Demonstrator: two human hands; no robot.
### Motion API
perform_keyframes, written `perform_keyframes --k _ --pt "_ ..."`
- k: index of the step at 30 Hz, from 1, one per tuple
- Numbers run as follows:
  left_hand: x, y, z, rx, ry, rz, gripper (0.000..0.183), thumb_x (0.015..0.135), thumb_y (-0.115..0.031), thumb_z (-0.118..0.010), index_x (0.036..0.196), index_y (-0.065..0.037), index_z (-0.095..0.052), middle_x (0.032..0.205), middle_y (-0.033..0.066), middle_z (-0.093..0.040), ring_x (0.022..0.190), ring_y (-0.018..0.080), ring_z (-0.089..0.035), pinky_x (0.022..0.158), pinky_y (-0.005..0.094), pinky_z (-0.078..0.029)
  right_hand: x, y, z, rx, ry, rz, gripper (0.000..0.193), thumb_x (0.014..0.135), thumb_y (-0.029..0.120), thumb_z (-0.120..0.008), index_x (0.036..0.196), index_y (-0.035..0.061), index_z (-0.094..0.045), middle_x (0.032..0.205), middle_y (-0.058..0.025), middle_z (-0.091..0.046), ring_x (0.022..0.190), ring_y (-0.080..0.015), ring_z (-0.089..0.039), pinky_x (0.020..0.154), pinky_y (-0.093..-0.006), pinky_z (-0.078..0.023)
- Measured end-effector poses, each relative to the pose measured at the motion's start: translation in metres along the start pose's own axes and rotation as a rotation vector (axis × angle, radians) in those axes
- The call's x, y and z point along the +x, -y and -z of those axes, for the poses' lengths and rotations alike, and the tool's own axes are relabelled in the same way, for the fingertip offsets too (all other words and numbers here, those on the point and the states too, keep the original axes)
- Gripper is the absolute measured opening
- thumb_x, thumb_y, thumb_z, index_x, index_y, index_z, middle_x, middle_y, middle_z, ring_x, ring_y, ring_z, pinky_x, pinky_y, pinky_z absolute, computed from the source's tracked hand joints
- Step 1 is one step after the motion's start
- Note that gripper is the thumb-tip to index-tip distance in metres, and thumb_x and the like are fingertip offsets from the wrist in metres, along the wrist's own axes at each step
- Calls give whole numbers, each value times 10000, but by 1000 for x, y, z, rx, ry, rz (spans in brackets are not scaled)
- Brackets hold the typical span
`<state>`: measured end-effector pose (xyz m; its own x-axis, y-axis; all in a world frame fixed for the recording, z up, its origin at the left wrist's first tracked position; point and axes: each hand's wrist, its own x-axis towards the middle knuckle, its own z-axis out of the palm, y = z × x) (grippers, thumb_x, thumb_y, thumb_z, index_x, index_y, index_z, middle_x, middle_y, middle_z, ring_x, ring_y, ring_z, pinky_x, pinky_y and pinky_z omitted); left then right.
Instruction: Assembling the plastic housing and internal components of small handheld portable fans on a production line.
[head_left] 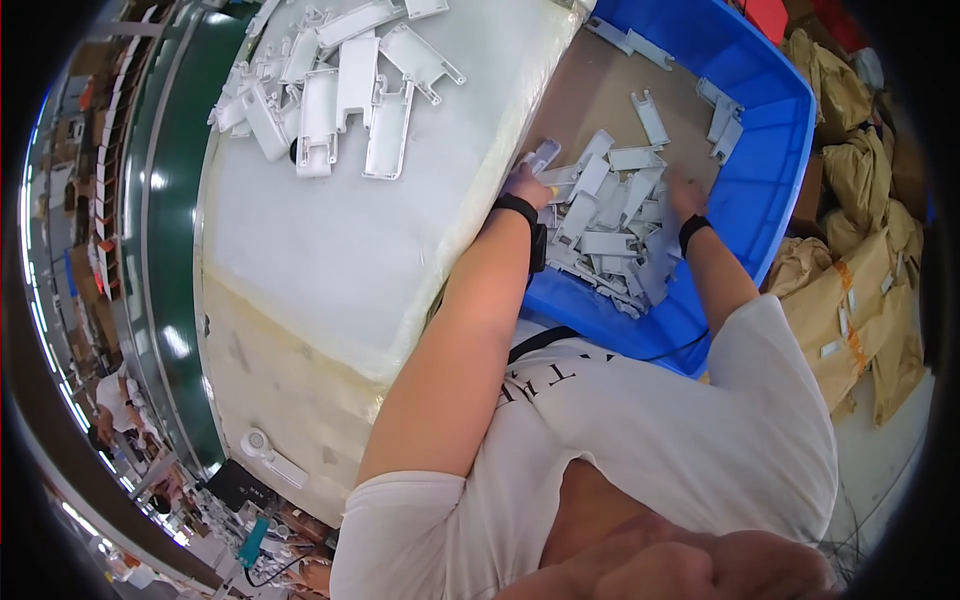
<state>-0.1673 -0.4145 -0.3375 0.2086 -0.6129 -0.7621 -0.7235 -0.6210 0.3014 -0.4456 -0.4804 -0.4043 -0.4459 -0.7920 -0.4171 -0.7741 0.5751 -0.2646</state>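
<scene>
Both my arms reach into a large blue plastic bin (pixel 790 180). White plastic casings (pixel 600 205) lie heaped in its near part. My left hand (pixel 527 187) is by the bin's left side, against the work table's edge, closed around a white plastic casing (pixel 545 155) that sticks out past the fingers. My right hand (pixel 686 195) is low in the bin at the right of the heap. Its fingers are blurred and partly hidden, so I cannot tell whether it grips a casing. Dark bands circle both wrists.
On the film-covered table (pixel 330 250) lies another pile of white casings (pixel 340 90). A white handheld device (pixel 272 455) rests at the table's near left corner. Beyond runs a green conveyor belt (pixel 165 250). Brown sacks (pixel 850 300) crowd the bin's right side.
</scene>
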Motion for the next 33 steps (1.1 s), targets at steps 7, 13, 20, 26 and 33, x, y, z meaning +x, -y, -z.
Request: perform_keyframes --k 7,13,20,26,33 --pt "16 16 -4 -93 70 -159 949 617 -522 -699 1358 -84 -298 1349 177 -378 1249 285 -377 1032 349 -303 -109 40 2 609 795 -290 623 860 570 -416 1175 41 -514 1119 -124 -574 1044 -253 -542 891 -421 -428" --pt "35 8 -14 -476 215 -202 1179 539 -607 -725 1355 65 -202 1352 186 -374 1241 291 -384 1019 345 -314 -94 51 -28 927 1419 -316 589 868 613 -342 1141 132 -543 1094 -76 -589 972 -236 -561 852 -451 -437" --pt "-22 -23 25 -986 446 -134 942 626 -350 -778 1305 73 -281 1139 196 -534 962 215 -572 786 315 -481 -106 87 -18 892 1336 -295 691 822 681 -342 1177 113 -510 1070 -115 -599 984 -320 -556 842 -591 -389" --pt "-42 -65 28 -1074 231 -418 796 634 -274 -749 1251 30 -347 1096 194 -553 958 240 -579 795 343 -489 -113 100 28 1552 1179 -107 586 880 561 -362 1182 77 -495 1098 -127 -582 1006 -289 -562 891 -430 -449" --pt "-106 -104 48 -679 -313 -792 817 623 -323 -674 1304 -16 -343 1245 267 -397 1170 400 -396 952 418 -375 -140 98 125 1579 1056 385 466 927 407 -353 1255 85 -432 1200 -151 -520 1086 -290 -518 941 -418 -413"
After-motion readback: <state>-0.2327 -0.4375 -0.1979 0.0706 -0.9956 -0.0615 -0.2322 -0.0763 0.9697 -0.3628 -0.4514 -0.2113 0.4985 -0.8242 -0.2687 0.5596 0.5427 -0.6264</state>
